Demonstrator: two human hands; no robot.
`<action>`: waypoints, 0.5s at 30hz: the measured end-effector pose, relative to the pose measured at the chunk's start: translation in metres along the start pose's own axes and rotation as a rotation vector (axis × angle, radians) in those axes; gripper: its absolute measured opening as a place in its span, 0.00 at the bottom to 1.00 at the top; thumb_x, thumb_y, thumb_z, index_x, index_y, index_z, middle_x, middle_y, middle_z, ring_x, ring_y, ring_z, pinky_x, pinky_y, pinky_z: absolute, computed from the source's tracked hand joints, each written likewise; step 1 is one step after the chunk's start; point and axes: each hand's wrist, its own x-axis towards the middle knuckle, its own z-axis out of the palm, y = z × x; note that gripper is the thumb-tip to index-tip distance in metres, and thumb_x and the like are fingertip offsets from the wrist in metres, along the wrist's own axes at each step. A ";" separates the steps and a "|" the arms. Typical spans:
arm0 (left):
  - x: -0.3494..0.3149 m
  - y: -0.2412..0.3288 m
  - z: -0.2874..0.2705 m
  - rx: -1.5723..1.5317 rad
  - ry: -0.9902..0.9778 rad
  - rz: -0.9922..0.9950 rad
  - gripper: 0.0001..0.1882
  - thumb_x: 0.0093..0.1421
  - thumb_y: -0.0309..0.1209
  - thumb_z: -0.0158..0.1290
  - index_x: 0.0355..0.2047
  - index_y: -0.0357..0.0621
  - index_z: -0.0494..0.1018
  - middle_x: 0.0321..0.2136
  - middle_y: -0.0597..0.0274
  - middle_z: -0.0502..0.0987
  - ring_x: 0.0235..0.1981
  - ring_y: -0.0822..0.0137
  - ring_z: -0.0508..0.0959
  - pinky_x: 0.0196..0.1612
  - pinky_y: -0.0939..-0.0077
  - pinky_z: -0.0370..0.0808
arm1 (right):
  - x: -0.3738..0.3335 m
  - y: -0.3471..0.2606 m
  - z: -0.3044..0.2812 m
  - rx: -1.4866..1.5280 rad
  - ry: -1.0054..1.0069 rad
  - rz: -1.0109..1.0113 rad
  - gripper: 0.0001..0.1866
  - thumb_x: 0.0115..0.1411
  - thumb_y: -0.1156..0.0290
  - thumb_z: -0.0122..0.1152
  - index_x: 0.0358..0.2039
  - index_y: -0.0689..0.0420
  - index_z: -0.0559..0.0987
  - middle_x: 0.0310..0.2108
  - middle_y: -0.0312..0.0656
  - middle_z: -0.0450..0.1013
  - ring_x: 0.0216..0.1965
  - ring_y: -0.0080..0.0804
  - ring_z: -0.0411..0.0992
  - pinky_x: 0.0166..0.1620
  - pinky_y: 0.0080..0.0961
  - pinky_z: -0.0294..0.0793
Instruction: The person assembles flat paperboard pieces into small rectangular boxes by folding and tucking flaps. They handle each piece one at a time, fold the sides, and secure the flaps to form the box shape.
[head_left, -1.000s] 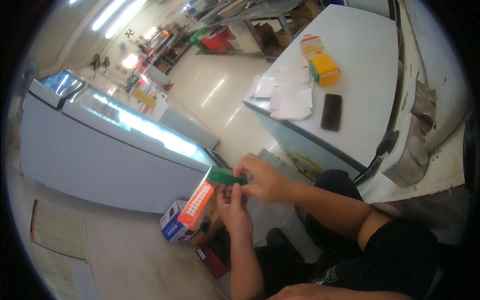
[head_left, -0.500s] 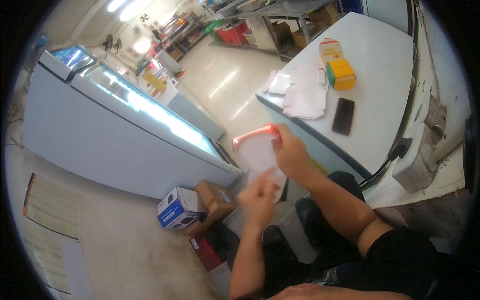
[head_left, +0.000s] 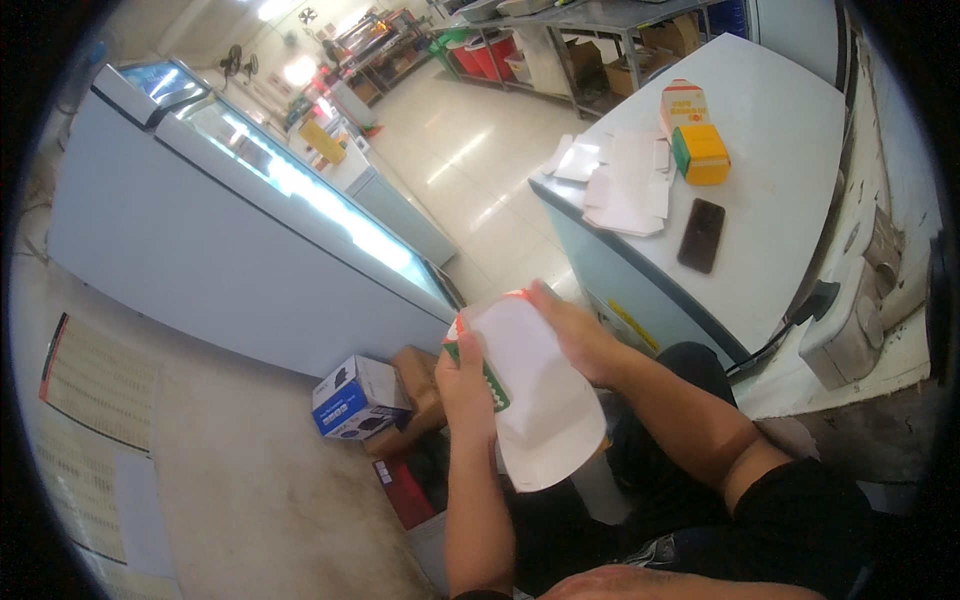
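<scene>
Between my two hands is a paper food carton (head_left: 540, 385), partly folded, its plain white face and rounded flap toward me. Red-orange and green print shows along its left side and top. My left hand (head_left: 466, 388) grips the left side, thumb on the printed edge. My right hand (head_left: 575, 333) is closed on the upper right edge; some of its fingers are hidden behind the carton. On the white table, ahead and to the right, lie flat white carton blanks (head_left: 628, 185), beside a yellow-and-green carton (head_left: 702, 155) and an orange-and-white carton (head_left: 684, 103).
A dark phone (head_left: 702, 236) lies on the white table (head_left: 775, 235). Left of me stands a long glass-topped display freezer (head_left: 250, 240). On the floor are a blue-and-white box (head_left: 358, 398) and a brown cardboard box (head_left: 415, 385). Metal shelving (head_left: 600, 35) stands at the back.
The carton has come lower and nearer, turning more of its white face toward me. My left hand has moved from its lower front to its left side.
</scene>
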 end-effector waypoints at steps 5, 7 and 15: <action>-0.007 -0.006 0.010 0.081 0.068 0.040 0.21 0.78 0.42 0.50 0.50 0.34 0.79 0.39 0.66 0.81 0.39 0.76 0.78 0.43 0.79 0.75 | 0.002 -0.004 -0.002 -0.234 0.005 0.144 0.28 0.79 0.50 0.47 0.57 0.64 0.78 0.37 0.40 0.81 0.36 0.30 0.78 0.46 0.33 0.78; -0.007 -0.009 0.016 0.140 0.095 0.068 0.21 0.78 0.42 0.50 0.47 0.33 0.80 0.37 0.67 0.81 0.38 0.78 0.77 0.41 0.80 0.75 | 0.002 0.006 -0.006 -0.567 0.084 -0.089 0.27 0.78 0.50 0.49 0.54 0.64 0.79 0.33 0.45 0.81 0.33 0.38 0.79 0.43 0.37 0.78; -0.011 -0.007 0.016 0.154 -0.004 0.078 0.21 0.79 0.40 0.48 0.54 0.32 0.78 0.44 0.63 0.81 0.41 0.74 0.79 0.46 0.76 0.75 | 0.004 0.012 -0.010 -0.882 0.260 -0.310 0.25 0.77 0.52 0.49 0.40 0.64 0.81 0.34 0.62 0.79 0.37 0.60 0.79 0.41 0.45 0.76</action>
